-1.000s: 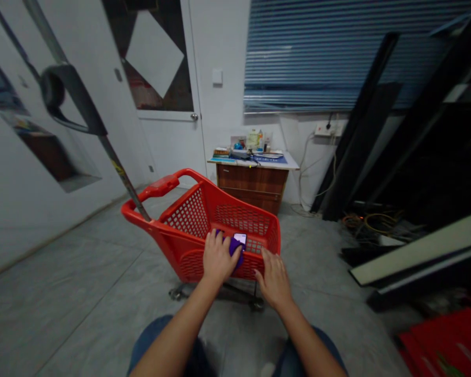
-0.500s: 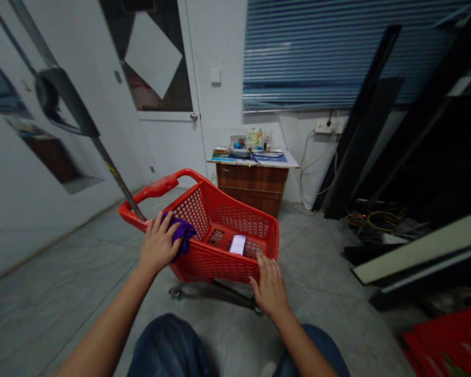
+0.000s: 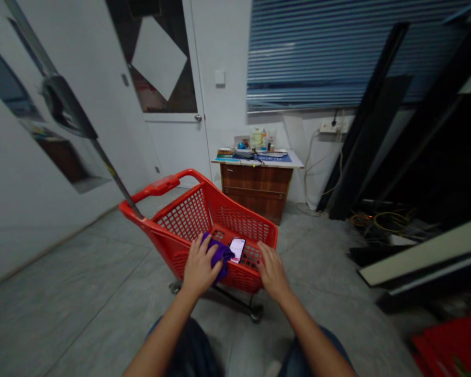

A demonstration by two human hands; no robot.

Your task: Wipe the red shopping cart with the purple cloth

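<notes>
In a red plastic shopping cart, the left hand has its grip clamped on a purple cloth at the near rim, the right hand lies on that rim with its grip apart, and a smartphone lies on the cart floor between them

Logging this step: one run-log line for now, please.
left hand: on purple cloth | right hand: on red shopping cart rim | phone: inside cart
</notes>
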